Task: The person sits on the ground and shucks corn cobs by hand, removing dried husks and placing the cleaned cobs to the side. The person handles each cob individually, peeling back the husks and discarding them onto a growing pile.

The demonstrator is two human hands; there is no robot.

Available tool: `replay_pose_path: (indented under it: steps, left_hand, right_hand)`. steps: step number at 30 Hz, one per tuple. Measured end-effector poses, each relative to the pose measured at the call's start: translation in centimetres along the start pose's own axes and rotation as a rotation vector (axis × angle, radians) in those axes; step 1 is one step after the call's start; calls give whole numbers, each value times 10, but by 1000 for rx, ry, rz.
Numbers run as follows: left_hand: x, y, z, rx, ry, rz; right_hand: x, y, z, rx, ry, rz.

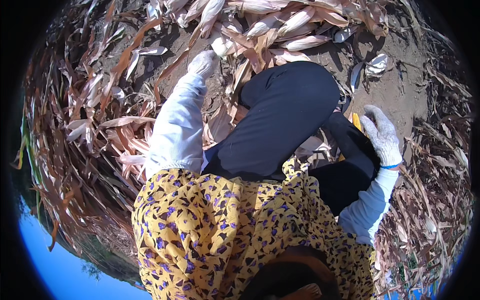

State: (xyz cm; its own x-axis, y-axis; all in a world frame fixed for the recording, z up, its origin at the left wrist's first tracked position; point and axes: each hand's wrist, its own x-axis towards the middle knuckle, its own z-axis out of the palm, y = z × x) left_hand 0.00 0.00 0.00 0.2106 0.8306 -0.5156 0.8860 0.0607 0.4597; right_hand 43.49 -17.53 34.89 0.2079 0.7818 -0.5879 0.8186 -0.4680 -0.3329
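Corn (306, 43) is lying wrapped in pale husks (297, 21) beyond the bent knee (315, 82). The gloved left hand (202, 64) is hanging near the husks, its grip impossible to tell; the gloved right hand (384, 134) is curving empty, thumb and fingers parted, beside a yellow cob (356, 121).

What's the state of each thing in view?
Left hand: gloved, near the corn ears; grip unclear.
Right hand: gloved, fingers parted.
Corn ears: in pale husks, heaped.
Yellow cob: kernels bare, beside right hand.
Leaves at left: dry, brown.
Legs: bent.
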Motion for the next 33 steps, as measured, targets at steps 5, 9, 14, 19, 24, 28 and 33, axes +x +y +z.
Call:
replay_pose_path:
  steps: [5,9,14,19,24,28,33]
  left_hand:
    - [95,55,25,-26,25,169]
    - [83,94,15,222,24,234]
    - [50,131,-23,380,157,318]
    - [25,183,-108,682,333,491]
    - [-42,263,-210,690,502,1050]
    - [-87,324,-229,426,403,1198]
    - [-137,382,-211,-301,88,1144]
  right_hand:
    - [9,-13,-2,28,37,-47]
    - [13,-5,9,22,34,-133]
    - [5,-9,4,8,42,-164]
    - [10,8,13,-88,84,-308]
    - [33,6,46,-151,199,-432]
    - [59,-3,68,-25,431,-474]
    - [48,-10,40,337,736,-648]
